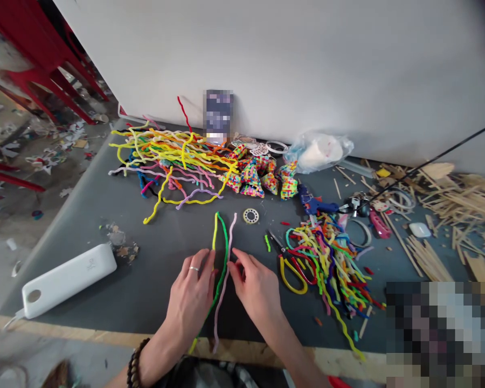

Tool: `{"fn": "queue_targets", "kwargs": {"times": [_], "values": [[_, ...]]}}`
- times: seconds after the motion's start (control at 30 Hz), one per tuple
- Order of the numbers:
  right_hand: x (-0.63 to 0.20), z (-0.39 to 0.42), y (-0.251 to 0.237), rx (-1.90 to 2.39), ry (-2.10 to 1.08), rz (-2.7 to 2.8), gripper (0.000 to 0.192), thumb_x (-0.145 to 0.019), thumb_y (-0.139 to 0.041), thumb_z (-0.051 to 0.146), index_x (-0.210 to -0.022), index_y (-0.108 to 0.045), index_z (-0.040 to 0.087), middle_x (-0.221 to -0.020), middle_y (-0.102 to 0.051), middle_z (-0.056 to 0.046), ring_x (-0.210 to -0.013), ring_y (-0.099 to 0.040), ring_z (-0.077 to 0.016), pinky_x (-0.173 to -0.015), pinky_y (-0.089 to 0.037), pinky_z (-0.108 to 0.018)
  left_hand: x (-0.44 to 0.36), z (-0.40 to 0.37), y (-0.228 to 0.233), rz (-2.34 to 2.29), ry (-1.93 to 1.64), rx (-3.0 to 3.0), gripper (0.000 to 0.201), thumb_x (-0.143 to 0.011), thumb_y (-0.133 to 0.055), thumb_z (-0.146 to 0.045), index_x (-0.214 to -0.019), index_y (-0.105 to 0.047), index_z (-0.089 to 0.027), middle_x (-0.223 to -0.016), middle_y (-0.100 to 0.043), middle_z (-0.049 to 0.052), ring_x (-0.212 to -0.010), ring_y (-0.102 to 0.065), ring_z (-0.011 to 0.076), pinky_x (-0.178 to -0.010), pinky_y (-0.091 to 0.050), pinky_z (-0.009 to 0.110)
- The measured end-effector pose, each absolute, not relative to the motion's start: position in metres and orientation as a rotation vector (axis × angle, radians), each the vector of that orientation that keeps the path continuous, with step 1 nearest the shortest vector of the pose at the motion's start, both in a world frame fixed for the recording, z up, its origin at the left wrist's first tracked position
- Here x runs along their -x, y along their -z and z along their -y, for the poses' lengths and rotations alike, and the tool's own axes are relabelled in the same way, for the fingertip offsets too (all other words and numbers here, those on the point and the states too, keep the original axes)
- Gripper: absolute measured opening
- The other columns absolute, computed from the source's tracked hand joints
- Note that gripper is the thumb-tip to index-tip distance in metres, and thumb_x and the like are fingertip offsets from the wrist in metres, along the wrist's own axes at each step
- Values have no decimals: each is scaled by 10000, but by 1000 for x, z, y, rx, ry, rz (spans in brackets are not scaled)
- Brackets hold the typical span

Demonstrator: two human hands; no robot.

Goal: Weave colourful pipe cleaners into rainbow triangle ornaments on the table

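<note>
**Three pipe cleaners gathered, nothing twisted yet**

Head view: the grey bench (105, 215) carries everything, and both hands work at its near edge. Far beyond the hands, toward the wall, lies the big pile of loose pipe cleaners (167, 156); to the right of it sit the beaded pieces (262, 175). Right of the right hand spreads a second tangle of cut pipe cleaners (331, 258) with yellow-handled scissors (286, 264) at its near side, and a blue glue gun (313, 203) beyond. Well left of the left hand rests a white power bank (67, 280).

Between the hands run three stems side by side: yellow pipe cleaner (215, 231), green pipe cleaner (225, 242), lilac pipe cleaner (231, 231). The left hand (192, 296) lies flat, fingers pressing the yellow and green stems down. The right hand (254, 288) pinches the lilac stem at fingertip.

By my judgement the stems are picked and aligned; no twist or braid shows yet.
</note>
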State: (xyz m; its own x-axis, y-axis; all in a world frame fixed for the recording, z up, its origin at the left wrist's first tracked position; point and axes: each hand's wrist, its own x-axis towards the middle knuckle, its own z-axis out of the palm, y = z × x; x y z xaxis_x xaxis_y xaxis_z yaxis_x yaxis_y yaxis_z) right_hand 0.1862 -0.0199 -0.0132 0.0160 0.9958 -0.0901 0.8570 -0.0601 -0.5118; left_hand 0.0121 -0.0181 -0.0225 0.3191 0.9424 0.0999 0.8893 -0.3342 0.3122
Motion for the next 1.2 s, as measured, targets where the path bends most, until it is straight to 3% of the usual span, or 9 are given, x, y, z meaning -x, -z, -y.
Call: {"fn": "queue_targets", "kwargs": {"times": [0.17,0.3,0.5,0.73,0.87,0.97,1.2], "values": [[-188,14,7,1947,-583,1986,252,-1017,-604,285,-1247,-696,235,-931,-784,-31,-819,-755,-204,-670,-461,-287,-13,17,25,-1649,-372,-2461,368,-1016,-517,-127,-1377,-592,-126,-1258,-674,147,-1072,-661,278,-903,-639,403],[-192,-2,-1,1883,-444,2060,218,-1034,-590,312,-1200,-720,257,-900,-775,-11,-796,-740,-180,-645,-420,-294,-9,19,23,-1686,-449,-2491,415,-1024,-522,-155,-1437,-543,-113,-1324,-656,164,-1077,-665,275,-896,-641,402],[-185,-72,-17,1728,-280,2231,235,-1064,-527,311,-1162,-739,288,-1029,-764,0,-836,-702,-148,-632,-400,-301,0,21,18,-1632,-522,-2501,431,-1041,-522,-199,-1467,-527,-130,-1349,-673,153,-1104,-676,282,-911,-629,439],[-141,-175,2,1689,-206,2284,303,-1010,-480,114,-1142,-741,194,-1202,-715,-98,-1037,-646,-221,-657,-409,-315,2,26,15,-1564,-628,-2483,395,-1021,-556,-168,-1415,-586,-150,-1340,-687,136,-1128,-679,278,-935,-611,429],[-124,-190,15,1764,-206,2219,243,-921,-525,32,-1034,-729,101,-1065,-728,-166,-940,-654,-251,-665,-422,-331,3,26,14,-1553,-638,-2470,360,-1016,-558,-161,-1371,-620,-158,-1353,-681,136,-1134,-681,280,-924,-617,432],[-128,-187,14,1821,-202,2099,171,-939,-550,114,-1041,-686,98,-1040,-729,-171,-854,-671,-250,-621,-415,-334,5,24,15,-1549,-647,-2445,324,-1022,-550,-155,-1333,-639,-164,-1353,-679,132,-1123,-683,276,-916,-625,440],[-156,-174,-8,1695,-289,1836,173,-1093,-408,292,-1102,-553,198,-876,-759,-33,-728,-709,-147,-640,-467,-275,7,15,15,-1553,-666,-2421,317,-1022,-558,-162,-1327,-639,-180,-1369,-669,132,-1138,-682,281,-921,-634,450]]}}
